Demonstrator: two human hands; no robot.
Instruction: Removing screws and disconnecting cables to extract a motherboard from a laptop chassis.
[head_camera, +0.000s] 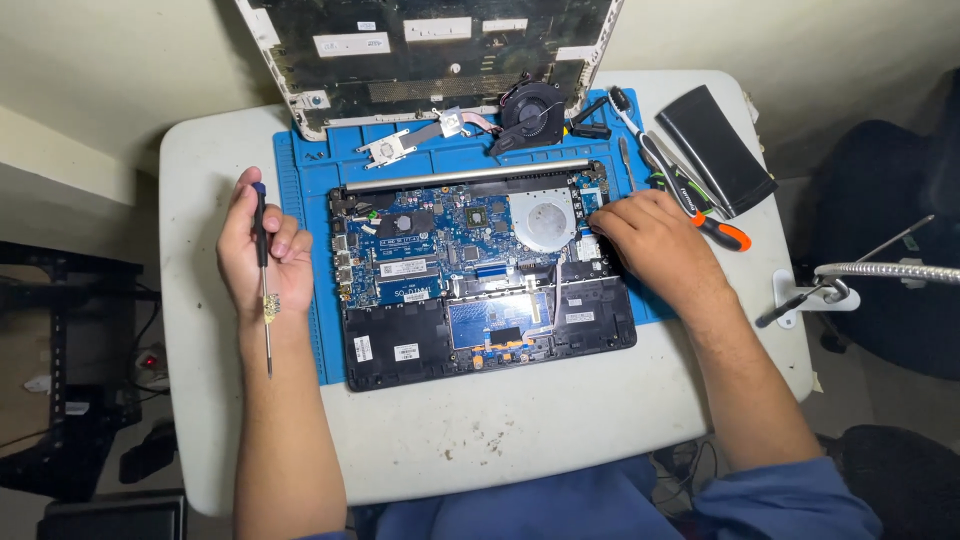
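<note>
An opened laptop base (400, 350) lies on a blue work mat (305, 190), its blue circuit board (440, 245) and round fan recess exposed. My left hand (262, 255) hovers left of the laptop and grips a slim precision screwdriver (266, 330) with its shaft pointing down toward me. My right hand (650, 240) rests on the laptop's right side, fingertips pressed onto the board near the fan recess. What the fingertips touch is hidden.
The removed bottom cover (420, 50) leans at the back. A heat pipe with black fan (525, 110) lies on the mat. An orange-tipped screwdriver (700, 205), a brush and a black flat case (715, 145) sit right. A flexible metal arm (880, 270) reaches in from the right.
</note>
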